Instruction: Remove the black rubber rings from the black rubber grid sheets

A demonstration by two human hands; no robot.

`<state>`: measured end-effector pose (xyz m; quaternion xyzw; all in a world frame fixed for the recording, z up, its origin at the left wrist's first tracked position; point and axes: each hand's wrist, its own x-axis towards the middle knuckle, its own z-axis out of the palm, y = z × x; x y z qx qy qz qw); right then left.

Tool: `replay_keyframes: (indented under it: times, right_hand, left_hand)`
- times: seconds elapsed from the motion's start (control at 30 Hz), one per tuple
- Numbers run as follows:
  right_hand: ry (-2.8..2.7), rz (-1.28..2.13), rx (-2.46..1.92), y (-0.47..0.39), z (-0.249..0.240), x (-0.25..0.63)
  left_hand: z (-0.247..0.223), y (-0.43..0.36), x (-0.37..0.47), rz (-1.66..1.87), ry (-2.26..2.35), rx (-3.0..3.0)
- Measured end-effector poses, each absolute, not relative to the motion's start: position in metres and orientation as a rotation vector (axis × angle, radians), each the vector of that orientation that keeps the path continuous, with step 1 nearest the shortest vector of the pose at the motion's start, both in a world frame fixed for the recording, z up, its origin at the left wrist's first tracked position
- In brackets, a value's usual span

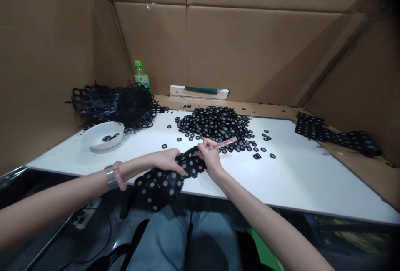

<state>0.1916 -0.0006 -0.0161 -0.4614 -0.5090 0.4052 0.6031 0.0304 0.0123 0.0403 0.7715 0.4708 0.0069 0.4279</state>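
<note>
My left hand [170,160] is closed on a black sheet dotted with pale round spots [162,185], which droops over the table's front edge towards my lap. My right hand [211,156] grips a slim red pen [222,143] with a clear barrel. The pen slants down to the left, its lower end at the sheet's upper right part; whether the tip touches a spot is too small to tell. Just beyond my hands lies a heap of small black rings with pale centres [215,123].
A white bowl [104,144] with a few black pieces stands at the left, before a tangled pile of black perforated sheets [115,104] and a green-capped bottle [142,77]. More dotted black sheets [331,133] lie at the right. Cardboard walls [243,50] enclose the white table [300,179].
</note>
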Motion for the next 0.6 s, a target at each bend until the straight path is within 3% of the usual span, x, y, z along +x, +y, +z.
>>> replay_keyframes:
  times: [0.2, 0.6]
  right_hand:
    - [-1.485, 1.003, -1.049, -0.022, -0.01, 0.191]
    - [-1.698, 0.767, -1.167, -0.025, -0.005, 0.189]
  left_hand:
    - [0.034, 0.01, 0.029, 0.053, 1.064, 1.945]
    - [0.028, 0.007, 0.028, 0.118, 0.991, 1.912]
